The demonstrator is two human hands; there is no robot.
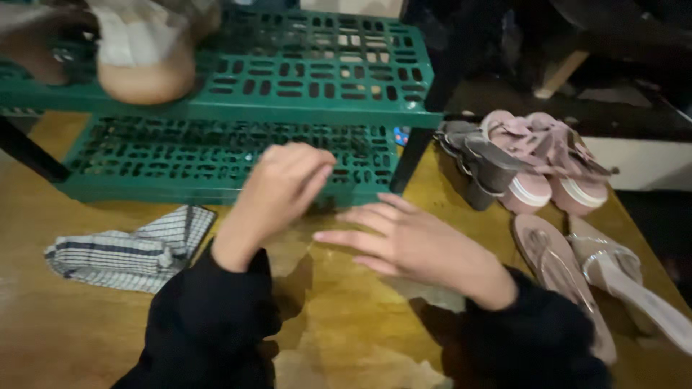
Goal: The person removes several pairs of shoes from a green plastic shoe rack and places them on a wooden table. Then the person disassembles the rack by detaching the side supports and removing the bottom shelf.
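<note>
My left hand hovers in front of the lower tier of a green plastic shoe rack, fingers loosely curled, nothing visible in it. Over the worn wooden floor my right hand lies flat with fingers spread, pointing left, holding nothing. Both arms wear black sleeves. A blue-and-white striped cloth lies crumpled on the floor left of my left arm.
A tan shoe with a white upper sits on the rack's top tier at the left. Right of the rack stand pink platform sandals, a grey heeled sandal, and two flat beige sandals.
</note>
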